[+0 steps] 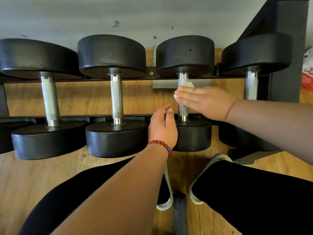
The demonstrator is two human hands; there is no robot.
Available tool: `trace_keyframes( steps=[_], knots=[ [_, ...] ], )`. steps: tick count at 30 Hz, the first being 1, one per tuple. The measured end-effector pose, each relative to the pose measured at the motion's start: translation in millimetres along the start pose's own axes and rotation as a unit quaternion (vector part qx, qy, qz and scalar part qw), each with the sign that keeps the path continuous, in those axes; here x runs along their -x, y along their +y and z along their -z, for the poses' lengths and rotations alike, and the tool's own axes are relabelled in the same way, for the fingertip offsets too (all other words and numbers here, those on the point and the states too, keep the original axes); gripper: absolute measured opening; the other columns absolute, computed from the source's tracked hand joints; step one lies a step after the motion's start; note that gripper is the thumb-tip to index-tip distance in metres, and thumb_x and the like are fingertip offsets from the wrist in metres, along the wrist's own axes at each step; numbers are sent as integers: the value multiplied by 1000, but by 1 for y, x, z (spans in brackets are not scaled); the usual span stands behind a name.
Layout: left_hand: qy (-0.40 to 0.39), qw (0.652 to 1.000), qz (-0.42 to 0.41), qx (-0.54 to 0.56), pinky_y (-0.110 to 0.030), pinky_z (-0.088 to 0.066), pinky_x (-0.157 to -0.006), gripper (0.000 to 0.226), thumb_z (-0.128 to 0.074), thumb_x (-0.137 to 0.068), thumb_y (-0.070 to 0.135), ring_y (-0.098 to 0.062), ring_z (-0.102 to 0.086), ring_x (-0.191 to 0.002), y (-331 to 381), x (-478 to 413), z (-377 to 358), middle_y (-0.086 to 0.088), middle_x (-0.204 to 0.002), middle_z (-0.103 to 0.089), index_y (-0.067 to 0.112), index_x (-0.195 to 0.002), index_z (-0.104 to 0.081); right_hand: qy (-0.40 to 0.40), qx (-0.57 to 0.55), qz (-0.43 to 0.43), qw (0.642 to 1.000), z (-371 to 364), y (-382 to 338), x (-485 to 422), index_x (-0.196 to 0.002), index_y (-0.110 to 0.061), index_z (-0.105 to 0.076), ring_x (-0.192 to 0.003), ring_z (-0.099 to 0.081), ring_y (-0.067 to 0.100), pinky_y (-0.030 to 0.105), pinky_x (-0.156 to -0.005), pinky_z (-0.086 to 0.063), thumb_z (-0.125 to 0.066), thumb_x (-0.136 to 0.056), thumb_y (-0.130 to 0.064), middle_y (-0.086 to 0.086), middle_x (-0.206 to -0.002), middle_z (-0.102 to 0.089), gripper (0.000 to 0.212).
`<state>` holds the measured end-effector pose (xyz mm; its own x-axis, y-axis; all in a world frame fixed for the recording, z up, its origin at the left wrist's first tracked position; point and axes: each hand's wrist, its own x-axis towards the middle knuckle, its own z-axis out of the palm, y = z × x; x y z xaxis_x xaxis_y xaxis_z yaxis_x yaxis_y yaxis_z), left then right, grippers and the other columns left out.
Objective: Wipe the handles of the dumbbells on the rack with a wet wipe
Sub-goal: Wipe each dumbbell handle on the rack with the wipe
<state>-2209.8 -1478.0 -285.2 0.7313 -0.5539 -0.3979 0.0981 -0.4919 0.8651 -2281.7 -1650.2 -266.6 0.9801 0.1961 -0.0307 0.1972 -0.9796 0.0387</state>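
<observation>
The wipe (186,84) lay under the flat, straight-fingered right grip (205,100) (a white corner showing), pressed on a dumbbell handle (183,110); the left grip (162,128) hung beside it, loosely curled, empty.

Four dumbbells are lying side by side across the rack (76,116), each spanning the rear and front rails with its bar running front to back. From the left, the first dumbbell (33,58), second dumbbell (111,55), third dumbbell (185,55) and fourth dumbbell (257,53) are sitting in one row. The wall (84,17) is standing behind the rack and the floor (33,175) is lying beneath it. The right hand (206,102) is lying flat across the third dumbbell's handle (183,111), with the wet wipe (186,84) sitting between fingers (188,95) and handle. The left hand (162,128) is hovering just left of that handle, between the near heads of the second and third dumbbells. The person's legs (254,192) are resting before the rack.
</observation>
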Motion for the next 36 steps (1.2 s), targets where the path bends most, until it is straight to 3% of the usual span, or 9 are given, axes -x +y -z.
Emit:
trace_keyframes(
  steps=[6, 11, 15, 19, 21, 25, 29, 34, 36],
  knots=[
    [0, 1000, 1, 2, -23, -33, -97, 34, -37, -102, 33, 2, -42, -117, 1, 1, 1, 11, -135, -51, 31, -132, -52, 23, -15, -76, 997, -4, 5, -9, -132, 3, -52, -128, -48, 38, 54, -88, -54, -74, -63, 20, 22, -137, -52, 74],
    [-1, 1000, 2, 0, -21, -32, -96, 34, -36, -102, 32, 2, -42, -116, 1, 1, 1, 11, -135, -51, 31, -132, -51, 15, -27, 7, 1000, -1, 13, -5, -127, -4, -59, -123, -54, 34, 51, -92, -49, -81, -58, 14, 17, -133, -57, 75],
    [3, 1000, 4, 4, -21, -32, -95, 33, -37, -102, 31, 2, -42, -116, 2, 2, 1, 12, -134, -51, 31, -131, -52, 51, -39, -90, 994, -7, 6, -12, -128, -2, -58, -126, -52, 35, 54, -88, -54, -76, -61, 20, 18, -134, -56, 73],
    [5, 1000, 0, -1, -20, -32, -95, 33, -36, -102, 32, 2, -43, -116, 2, 2, 0, 11, -132, -53, 30, -132, -52, 22, -39, 6, 999, -12, -10, -4, -118, -4, -66, -119, -58, 34, 51, -94, -45, -85, -55, 12, 16, -126, -62, 68],
    [6, 1000, 3, 4, -20, -32, -96, 33, -36, -102, 31, 2, -43, -116, 2, 2, 0, 12, -132, -52, 30, -131, -53, 35, -25, -7, 999, -7, 8, -6, -122, -5, -64, -120, -57, 33, 47, -96, -39, -83, -55, 15, 16, -128, -61, 72],
    [9, 1000, 2, 9, -21, -32, -97, 34, -37, -102, 31, 1, -43, -118, 2, 2, 1, 12, -133, -52, 29, -132, -53, 63, -46, -101, 992, -13, 5, -10, -131, -3, -55, -130, -48, 34, 48, -97, -45, -74, -63, 22, 18, -137, -53, 75],
    [5, 1000, 1, 7, -21, -33, -97, 34, -36, -102, 31, 1, -43, -117, 1, 2, 0, 11, -133, -52, 29, -132, -52, 34, -48, -13, 998, -14, 0, 4, -128, -4, -59, -125, -52, 34, 49, -94, -46, -77, -55, 22, 16, -133, -57, 80],
    [7, 1000, -1, 4, -21, -32, -97, 34, -36, -102, 31, 2, -42, -117, 1, 2, 0, 12, -133, -52, 30, -132, -53, 64, -48, -91, 993, -11, 9, -12, -129, -1, -57, -127, -50, 35, 51, -92, -50, -75, -62, 22, 18, -135, -56, 73],
    [8, 1000, -3, 2, -22, -32, -97, 34, -36, -102, 31, 2, -43, -118, 1, 2, 0, 12, -133, -52, 29, -132, -52, 57, -42, -76, 995, -18, 0, -9, -127, -1, -59, -126, -51, 35, 50, -91, -49, -77, -56, 23, 18, -133, -57, 77]
  ],
)
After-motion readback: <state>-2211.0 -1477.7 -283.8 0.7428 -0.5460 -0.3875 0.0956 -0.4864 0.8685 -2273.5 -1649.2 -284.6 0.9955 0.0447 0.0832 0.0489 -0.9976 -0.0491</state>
